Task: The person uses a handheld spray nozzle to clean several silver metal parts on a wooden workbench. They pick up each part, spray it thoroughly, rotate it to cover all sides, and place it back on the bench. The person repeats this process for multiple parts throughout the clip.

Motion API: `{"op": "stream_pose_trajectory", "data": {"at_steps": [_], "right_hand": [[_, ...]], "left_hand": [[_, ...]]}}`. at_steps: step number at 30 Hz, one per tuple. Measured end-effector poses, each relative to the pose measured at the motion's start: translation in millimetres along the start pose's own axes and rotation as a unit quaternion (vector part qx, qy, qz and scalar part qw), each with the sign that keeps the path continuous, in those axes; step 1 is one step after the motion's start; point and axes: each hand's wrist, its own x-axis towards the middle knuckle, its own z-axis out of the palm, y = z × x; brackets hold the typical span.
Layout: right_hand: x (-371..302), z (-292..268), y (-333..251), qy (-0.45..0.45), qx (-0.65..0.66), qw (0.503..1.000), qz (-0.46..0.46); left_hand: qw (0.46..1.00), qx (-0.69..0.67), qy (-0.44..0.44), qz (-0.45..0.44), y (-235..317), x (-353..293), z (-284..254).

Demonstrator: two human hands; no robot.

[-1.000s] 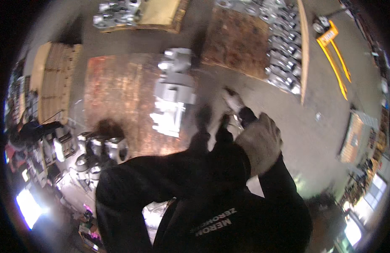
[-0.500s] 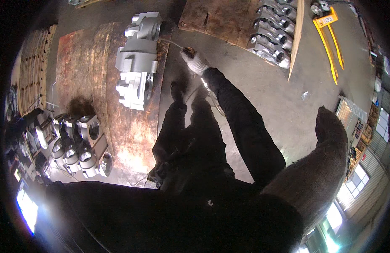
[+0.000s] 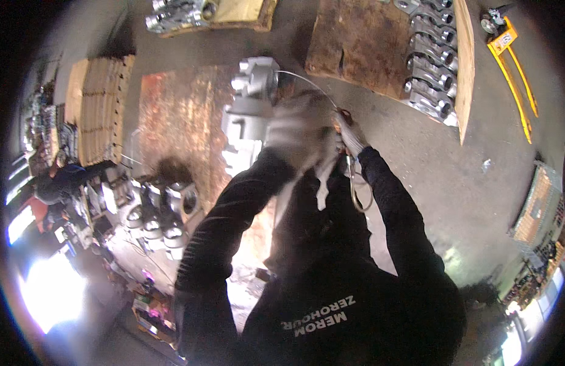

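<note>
In my right hand (image 3: 354, 135), gloved in pale fabric, is what looks like an air blow gun (image 3: 342, 116); the fingers are closed round it. Its long thin bent tube (image 3: 313, 82) arches left toward a grey metal casting (image 3: 249, 113), and a looped hose (image 3: 359, 206) hangs below the hand. My left hand (image 3: 299, 127) is gloved too and badly smeared by motion. It lies between the casting and my right hand, hiding part of the casting's right side. Whether its fingers hold anything cannot be made out. The casting lies on a worn brown board (image 3: 172, 113).
Several more castings (image 3: 153, 229) stand at the board's near left. Metal parts (image 3: 430, 76) line another brown board (image 3: 359, 46) at far right, beside an upright plank (image 3: 465, 73). A yellow pallet jack (image 3: 508, 79) stands beyond. Stacked wood (image 3: 99, 110) is at left.
My left arm, which crossed close below the camera with its hand at the right, has come down beside the casting. The view has shifted, so everything sits farther right and lower.
</note>
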Motion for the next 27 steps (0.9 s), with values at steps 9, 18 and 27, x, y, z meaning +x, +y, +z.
{"op": "stream_pose_trajectory", "data": {"at_steps": [9,18,27], "right_hand": [[34,11,-18,-0.063,0.106,0.99,0.064],[42,26,-28,-0.096,0.096,0.989,0.066],[49,10,-28,-0.093,0.122,0.986,0.064]], "left_hand": [[0.873,0.157,0.058,-0.457,-99,-41,43],[0.885,0.161,0.094,-0.426,-90,-40,36],[0.877,0.283,0.015,-0.388,-120,-40,50]]}}
